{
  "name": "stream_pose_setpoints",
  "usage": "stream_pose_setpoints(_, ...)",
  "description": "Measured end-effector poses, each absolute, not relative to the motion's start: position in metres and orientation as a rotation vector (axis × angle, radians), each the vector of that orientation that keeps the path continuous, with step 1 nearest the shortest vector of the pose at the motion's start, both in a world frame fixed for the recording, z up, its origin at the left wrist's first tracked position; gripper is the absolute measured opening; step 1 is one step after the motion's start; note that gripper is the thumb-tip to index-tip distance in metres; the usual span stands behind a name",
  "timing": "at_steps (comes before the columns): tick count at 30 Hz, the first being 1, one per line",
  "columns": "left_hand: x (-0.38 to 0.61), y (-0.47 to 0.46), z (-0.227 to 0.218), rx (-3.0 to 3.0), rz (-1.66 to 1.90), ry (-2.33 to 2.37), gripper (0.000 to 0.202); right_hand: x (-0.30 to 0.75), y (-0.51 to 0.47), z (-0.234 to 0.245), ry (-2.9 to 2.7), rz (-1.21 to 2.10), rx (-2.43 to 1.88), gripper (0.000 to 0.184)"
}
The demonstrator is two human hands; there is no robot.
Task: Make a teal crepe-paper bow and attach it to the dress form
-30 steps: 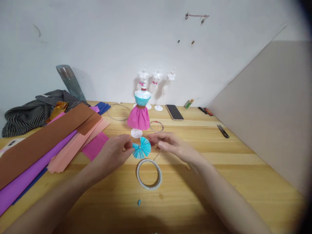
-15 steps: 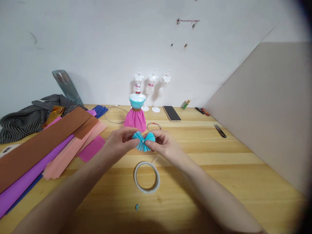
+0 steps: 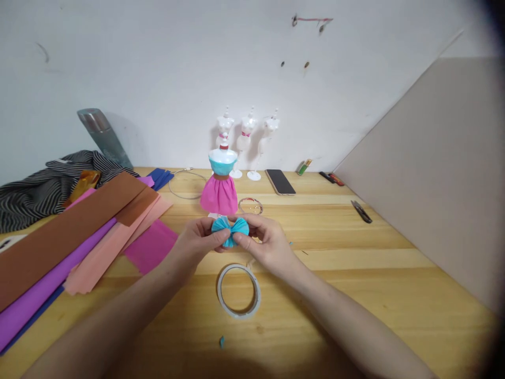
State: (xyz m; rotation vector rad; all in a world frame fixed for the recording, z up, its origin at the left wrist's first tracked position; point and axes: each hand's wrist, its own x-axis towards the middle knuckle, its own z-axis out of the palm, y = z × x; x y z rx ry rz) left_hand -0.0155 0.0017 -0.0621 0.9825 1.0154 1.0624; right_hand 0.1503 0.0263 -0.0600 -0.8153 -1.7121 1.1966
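Note:
A pleated blue paper bow (image 3: 239, 226) is pinched between both hands above the wooden table. My left hand (image 3: 201, 235) grips its left half, the thumb lying near the bow's gathered middle. On the other side, my right hand (image 3: 263, 237) holds the right half with its thumb close to the middle too. Just beyond the hands stands a small dress form (image 3: 219, 195) in a blue top and pink skirt. A roll of tape (image 3: 219, 297) lies on the table below the hands, and a tiny blue scrap (image 3: 221, 342) is nearer to me.
Brown, purple, peach and pink paper sheets (image 3: 79, 226) spread over the left side, by a striped cloth (image 3: 27, 184) and a bottle (image 3: 104, 139). White dress forms (image 3: 248, 126), a phone (image 3: 280, 182) and a bracelet (image 3: 251, 200) are at the back. Snips (image 3: 361, 211) lie right.
Both thumbs have shifted on the bow, the left one moving in toward its middle. The bow is slightly lower and more tilted open to view. The camera view has moved a little.

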Motion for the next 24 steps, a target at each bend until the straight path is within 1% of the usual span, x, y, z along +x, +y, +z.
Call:
stream_pose_setpoints(2, -0.017, 0.001, -0.063, 0.992, 1.061, 1.009, 0.035, 0.152, 0.026, -0.06, -1.698, 1.222, -0.831, 0.025)
stream_pose_setpoints(5, -0.018, 0.001, -0.062, 1.006, 1.07, 1.015, 0.033, 0.153, 0.027, -0.063, -1.718, 1.237, -0.87, 0.015)
stream_pose_setpoints(6, -0.018, 0.001, -0.062, 1.009, 1.071, 1.017, 0.033, 0.153, 0.028, -0.064, -1.735, 1.233, -0.889, 0.014)
stream_pose_setpoints(9, -0.017, 0.002, -0.062, 1.01, 1.06, 1.022, 0.033, 0.151, 0.029, -0.066, -1.752, 1.245, -0.93, 0.018)
stream_pose_setpoints(18, -0.014, 0.003, -0.075, 1.065, 1.094, 1.052, 0.031, 0.149, 0.024, -0.067, -1.66, 1.37, -0.949, 0.022)
stream_pose_setpoints(24, -0.012, 0.003, -0.078, 1.088, 1.143, 1.015, 0.032, 0.149, 0.021, -0.065, -1.709, 1.271, -0.968, 0.023)
